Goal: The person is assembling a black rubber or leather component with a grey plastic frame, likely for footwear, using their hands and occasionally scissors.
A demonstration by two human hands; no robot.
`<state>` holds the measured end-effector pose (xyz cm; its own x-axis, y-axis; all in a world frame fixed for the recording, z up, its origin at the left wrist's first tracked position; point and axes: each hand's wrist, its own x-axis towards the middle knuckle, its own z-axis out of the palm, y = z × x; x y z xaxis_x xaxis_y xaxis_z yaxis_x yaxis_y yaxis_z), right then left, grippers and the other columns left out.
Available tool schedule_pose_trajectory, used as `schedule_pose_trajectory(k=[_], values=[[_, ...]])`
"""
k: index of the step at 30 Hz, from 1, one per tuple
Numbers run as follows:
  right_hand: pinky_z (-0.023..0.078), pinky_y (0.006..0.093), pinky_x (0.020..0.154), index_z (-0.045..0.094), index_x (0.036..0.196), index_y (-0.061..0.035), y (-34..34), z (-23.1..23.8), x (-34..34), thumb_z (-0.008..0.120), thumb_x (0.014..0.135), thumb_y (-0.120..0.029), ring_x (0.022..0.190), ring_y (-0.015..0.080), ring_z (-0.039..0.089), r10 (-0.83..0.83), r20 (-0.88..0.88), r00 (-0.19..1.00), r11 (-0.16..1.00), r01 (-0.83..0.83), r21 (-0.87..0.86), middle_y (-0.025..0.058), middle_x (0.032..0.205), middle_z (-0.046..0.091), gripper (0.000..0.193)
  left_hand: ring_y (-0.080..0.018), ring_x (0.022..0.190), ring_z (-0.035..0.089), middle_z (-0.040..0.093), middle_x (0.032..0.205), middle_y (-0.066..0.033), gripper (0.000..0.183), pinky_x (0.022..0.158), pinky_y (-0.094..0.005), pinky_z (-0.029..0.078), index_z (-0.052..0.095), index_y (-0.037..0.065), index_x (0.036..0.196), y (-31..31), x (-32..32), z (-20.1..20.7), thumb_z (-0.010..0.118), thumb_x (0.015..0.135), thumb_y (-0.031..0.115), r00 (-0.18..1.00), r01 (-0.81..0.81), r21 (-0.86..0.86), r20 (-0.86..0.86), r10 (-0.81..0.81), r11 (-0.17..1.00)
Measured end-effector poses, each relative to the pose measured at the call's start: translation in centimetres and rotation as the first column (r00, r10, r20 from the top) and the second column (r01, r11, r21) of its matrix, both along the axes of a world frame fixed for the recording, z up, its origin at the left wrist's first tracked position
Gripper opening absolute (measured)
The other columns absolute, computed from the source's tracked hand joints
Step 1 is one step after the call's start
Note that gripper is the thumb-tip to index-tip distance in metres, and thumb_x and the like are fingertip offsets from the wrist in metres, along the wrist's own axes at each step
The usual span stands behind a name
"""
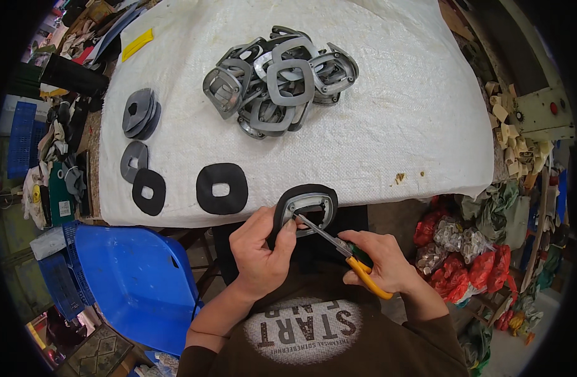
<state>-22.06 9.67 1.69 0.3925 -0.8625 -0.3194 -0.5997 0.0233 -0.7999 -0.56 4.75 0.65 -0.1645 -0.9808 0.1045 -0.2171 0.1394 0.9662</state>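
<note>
My left hand (263, 248) grips a rounded-square metal frame (330, 212) with a black cover piece (282, 204) around its outside. The frame is tilted, its pale inner side facing up, just in front of the table edge. My right hand (386, 261) is closed around scissors (366, 276) with an orange handle; a dark green part shows beside it under the fingers. Their long grey blades point up and left, with the tip inside the frame's opening near my left thumb. Two black pads with holes, one nearer (222, 188) and one further left (149, 191), lie flat on the table.
A pile of grey metal frames (291, 81) sits mid-table on a white woven sheet (389, 119). Grey pads (139, 113) are stacked at left, below a yellow strip (137, 44). A blue tub (134, 283) stands lower left; red plastic bags (449, 276) lie to the right.
</note>
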Motion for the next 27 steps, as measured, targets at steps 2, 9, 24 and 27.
schedule_pose_trajectory(k=[2,9,24,27], values=[[0.046,0.0358,0.065,0.050,0.114,-0.0028,0.1,-0.1,0.0,0.073,0.065,-0.040,0.074,0.0338,0.058,-0.006,0.011,1.000,1.000,0.006,-0.004,0.0160,0.087,0.058,0.066,-0.0073,0.065,0.051,0.058,0.074,-0.0060,0.014,0.057,-0.0199,0.040,0.061,-0.007,0.086,0.0,-0.2,0.1,0.051,0.083,0.002,1.000,0.006,0.004,-0.003,-0.006,1.000],[0.047,0.0343,0.060,0.052,0.111,-0.0025,0.5,-0.7,0.1,0.074,0.064,-0.045,0.067,0.0323,0.059,-0.032,0.054,0.998,0.998,0.034,-0.049,0.0148,0.079,0.058,0.067,-0.0081,0.053,0.045,0.055,0.066,-0.0062,0.010,0.048,-0.0217,0.034,0.063,-0.004,0.082,0.0,-0.7,0.0,0.054,0.079,0.000,0.994,-0.055,0.023,-0.097,0.057,0.998],[0.044,0.0298,0.072,0.053,0.110,-0.0015,-2.4,-0.3,-3.2,0.075,0.064,-0.021,0.082,0.0189,0.055,-0.576,-0.034,0.817,0.776,0.533,-0.337,0.0078,0.096,0.057,0.054,-0.0035,0.061,0.047,0.059,0.071,-0.0022,0.012,0.053,-0.0180,0.036,0.062,-0.005,0.083,0.1,-0.3,-0.4,0.051,0.084,0.001,0.951,-0.095,0.216,-0.268,0.153,0.972],[0.045,0.0322,0.071,0.053,0.109,-0.0016,-5.7,-0.5,-5.2,0.072,0.067,-0.014,0.079,0.0241,0.054,-0.639,-0.254,0.726,0.705,0.421,-0.571,0.0116,0.097,0.055,0.047,-0.0046,0.065,0.051,0.061,0.074,-0.0042,0.012,0.058,-0.0182,0.039,0.061,-0.006,0.085,0.0,-0.3,-0.2,0.051,0.084,0.001,0.940,-0.056,0.243,-0.315,0.134,0.968]])
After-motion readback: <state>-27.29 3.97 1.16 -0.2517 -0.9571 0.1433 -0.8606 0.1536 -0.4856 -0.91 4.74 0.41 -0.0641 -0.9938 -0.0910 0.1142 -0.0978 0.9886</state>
